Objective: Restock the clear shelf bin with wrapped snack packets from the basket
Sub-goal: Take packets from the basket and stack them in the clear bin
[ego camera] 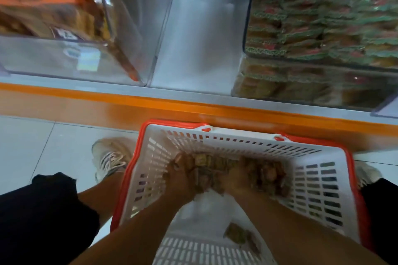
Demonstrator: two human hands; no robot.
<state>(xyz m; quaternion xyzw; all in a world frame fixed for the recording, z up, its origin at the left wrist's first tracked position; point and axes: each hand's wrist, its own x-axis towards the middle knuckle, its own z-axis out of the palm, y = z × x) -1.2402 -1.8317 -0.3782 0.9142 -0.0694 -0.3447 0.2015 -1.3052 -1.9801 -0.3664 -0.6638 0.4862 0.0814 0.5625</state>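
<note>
Your left hand (pixel 179 175) is reaching down into the white slotted plastic basket (pixel 323 191) with its orange rim, fingers curling around the crinkly brown snack packets (pixel 217 162) heaped at its far end. Your right hand (pixel 239 176) is gripping the same blurred heap beside it. Above right, the clear shelf bin (pixel 323 84) is holding flat stacked packets.

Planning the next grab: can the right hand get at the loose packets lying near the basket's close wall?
Probably yes. The loose packets lie uncovered on the basket floor just under the right hand, which is busy scooping the main pile.
</note>
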